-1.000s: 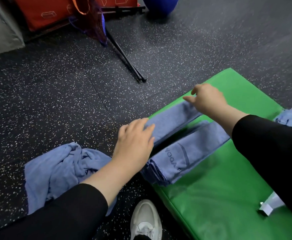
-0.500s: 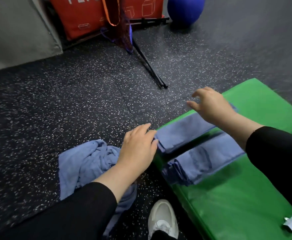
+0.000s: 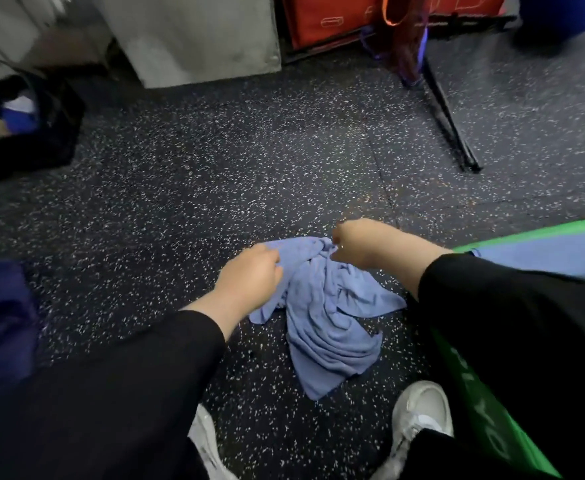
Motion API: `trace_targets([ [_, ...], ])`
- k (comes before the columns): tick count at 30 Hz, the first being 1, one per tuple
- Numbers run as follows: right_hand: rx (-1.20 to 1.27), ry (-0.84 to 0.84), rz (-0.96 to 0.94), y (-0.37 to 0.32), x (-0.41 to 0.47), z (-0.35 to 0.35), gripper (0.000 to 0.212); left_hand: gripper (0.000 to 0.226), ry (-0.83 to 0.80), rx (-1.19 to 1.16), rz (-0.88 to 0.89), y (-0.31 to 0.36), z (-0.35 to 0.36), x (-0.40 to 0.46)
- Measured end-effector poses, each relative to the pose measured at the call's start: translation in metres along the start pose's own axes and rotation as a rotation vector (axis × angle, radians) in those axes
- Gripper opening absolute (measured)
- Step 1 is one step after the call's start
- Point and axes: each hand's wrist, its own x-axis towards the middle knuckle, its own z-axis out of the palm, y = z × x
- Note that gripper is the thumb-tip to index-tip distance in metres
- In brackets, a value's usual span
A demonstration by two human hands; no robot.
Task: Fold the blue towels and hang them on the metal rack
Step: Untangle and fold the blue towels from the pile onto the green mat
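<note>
- Head view: your left hand (image 3: 249,275) grips the left edge of the crumpled blue towel (image 3: 329,317), fingers curled into the cloth.
- Your right hand (image 3: 360,242) pinches the towel's bunched top edge, fingers closed on the fabric.
- The towel lies in a heap on the speckled floor (image 3: 215,174), between your two white shoes (image 3: 419,417) and just left of the green mat (image 3: 492,438).
- A folded blue towel (image 3: 544,254) rests on the mat at the right edge, partly behind your right sleeve (image 3: 509,323).
</note>
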Motion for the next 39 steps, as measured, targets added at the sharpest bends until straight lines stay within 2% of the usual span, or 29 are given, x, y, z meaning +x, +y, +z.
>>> trace_targets([
  [5,0.007,-0.093,-0.002,-0.024,0.042,0.083,0.037,0.031,-0.124,0.039,-0.014,-0.039,0.030,-0.007],
  [9,0.018,-0.053,-0.099,-0.050,0.068,0.128,0.036,0.031,-0.210,0.029,-0.054,-0.069,0.055,-0.007],
  [12,-0.048,-0.051,-0.196,-0.073,0.089,0.154,0.043,0.031,-0.266,-0.026,-0.108,-0.079,0.065,0.002],
  [17,-0.216,-0.032,-0.188,-0.096,0.125,0.176,0.044,0.029,-0.257,-0.131,-0.163,-0.088,0.075,0.024],
  [20,-0.274,0.084,-0.203,-0.097,0.134,0.189,0.029,0.029,-0.247,-0.142,-0.164,-0.095,0.081,0.031],
  [23,-0.265,0.185,-0.173,-0.093,0.141,0.210,0.030,0.029,-0.239,-0.162,-0.193,-0.102,0.085,0.034],
  [25,-0.227,0.191,-0.130,-0.095,0.144,0.211,0.025,0.029,-0.234,-0.170,-0.204,-0.103,0.084,0.037],
  [28,-0.047,0.167,-0.063,-0.101,0.146,0.198,0.008,0.024,-0.213,-0.189,-0.222,-0.101,0.082,0.042],
  [30,0.193,0.300,-0.030,-0.104,0.145,0.177,0.007,0.027,-0.162,-0.211,-0.225,-0.097,0.076,0.044],
  [31,0.326,0.347,-0.013,-0.102,0.145,0.163,0.010,0.033,-0.136,-0.248,-0.231,-0.095,0.072,0.046],
  [34,0.684,0.308,0.033,-0.092,0.137,0.102,0.003,0.065,-0.039,-0.411,-0.241,-0.088,0.049,0.048],
  [39,0.862,0.491,-0.011,-0.088,0.087,-0.008,0.005,0.066,0.133,-0.715,-0.176,-0.058,-0.030,0.032],
])
